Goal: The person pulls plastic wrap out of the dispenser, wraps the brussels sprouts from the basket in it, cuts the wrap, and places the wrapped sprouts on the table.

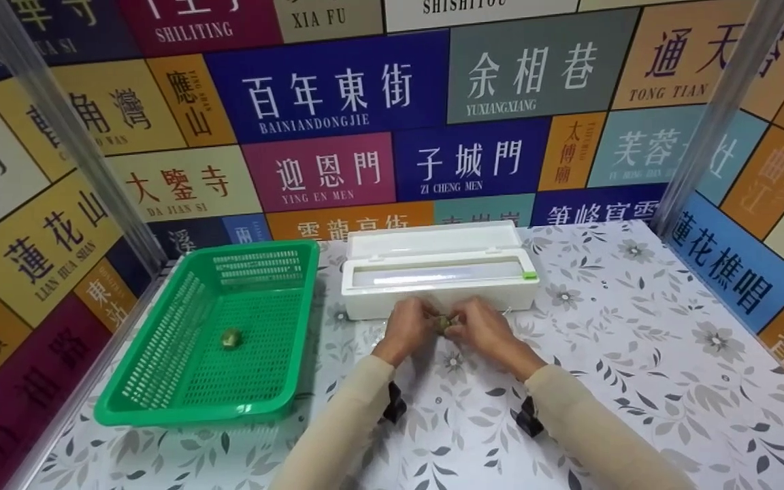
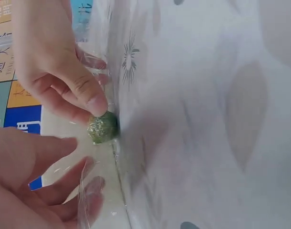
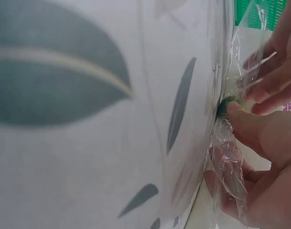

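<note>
A small green ball (image 1: 443, 322) wrapped in clear cling film sits on the flowered tablecloth between both hands. My right hand (image 1: 477, 327) pinches it, with the thumb pressed on the ball (image 2: 102, 128) in the left wrist view. My left hand (image 1: 411, 325) is at its other side, fingers in the loose cling film (image 2: 90, 195). In the right wrist view the ball (image 3: 227, 105) peeks out at my thumb tip, and bunched film (image 3: 226, 162) hangs below it. Both hands are just in front of the white cling film dispenser (image 1: 439, 289), whose lid stands open.
A green plastic basket (image 1: 188, 412) lies to the left with one small green ball (image 1: 231, 337) inside. Walls covered in coloured signs close in the left, back and right. Flowered tablecloth (image 1: 637, 354) stretches to the right and front.
</note>
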Available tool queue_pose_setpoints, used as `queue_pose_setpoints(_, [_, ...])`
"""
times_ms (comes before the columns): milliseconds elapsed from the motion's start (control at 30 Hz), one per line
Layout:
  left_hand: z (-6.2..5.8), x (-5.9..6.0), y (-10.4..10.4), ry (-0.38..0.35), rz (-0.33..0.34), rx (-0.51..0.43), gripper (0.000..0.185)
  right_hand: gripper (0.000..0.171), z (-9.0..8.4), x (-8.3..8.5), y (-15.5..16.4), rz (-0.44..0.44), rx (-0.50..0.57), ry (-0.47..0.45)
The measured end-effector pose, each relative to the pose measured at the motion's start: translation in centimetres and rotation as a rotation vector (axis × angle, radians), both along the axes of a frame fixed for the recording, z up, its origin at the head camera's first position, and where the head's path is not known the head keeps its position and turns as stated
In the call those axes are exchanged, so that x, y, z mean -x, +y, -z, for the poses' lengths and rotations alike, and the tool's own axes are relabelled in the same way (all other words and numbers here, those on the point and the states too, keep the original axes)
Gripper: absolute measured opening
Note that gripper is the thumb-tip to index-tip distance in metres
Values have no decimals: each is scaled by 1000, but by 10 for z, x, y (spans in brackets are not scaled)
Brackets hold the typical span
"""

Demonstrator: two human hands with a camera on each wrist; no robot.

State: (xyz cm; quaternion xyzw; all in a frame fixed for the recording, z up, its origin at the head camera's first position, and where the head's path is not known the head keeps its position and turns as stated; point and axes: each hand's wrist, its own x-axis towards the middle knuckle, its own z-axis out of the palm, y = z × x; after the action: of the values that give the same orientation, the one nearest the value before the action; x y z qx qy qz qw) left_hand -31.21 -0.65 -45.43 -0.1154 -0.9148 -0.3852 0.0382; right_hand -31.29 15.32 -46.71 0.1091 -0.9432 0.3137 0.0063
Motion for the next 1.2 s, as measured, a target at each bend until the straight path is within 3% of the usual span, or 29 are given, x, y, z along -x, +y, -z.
queue_pose_setpoints(333, [7,3,6,30,8,41,17,11,1,0,5,-10,1,29])
queue_pose_setpoints(500, [6,1,4,40,-28,101,14,32,1,-9,7,-17,-7,40])
queue_pose_setpoints(633, [-2,-4,4,14,-46,87,15,41,-3,-16,16,-15,40,121])
queue_pose_setpoints(767, [-15,-7,5,15,-36,50,17,33,-13,-19,34,53,189,266])
queue_pose_setpoints(933, [-32,-4,10,78,-19,66,18,35,-26,-11,62,234,330,413])
queue_pose_setpoints(1033, [-39,0,17,99,-6,90,17,50,-27,-3,80,278,346,378])
queue_pose_setpoints(1200, [-46,9,31,113,27,119,16,74,-23,10,103,214,301,201])
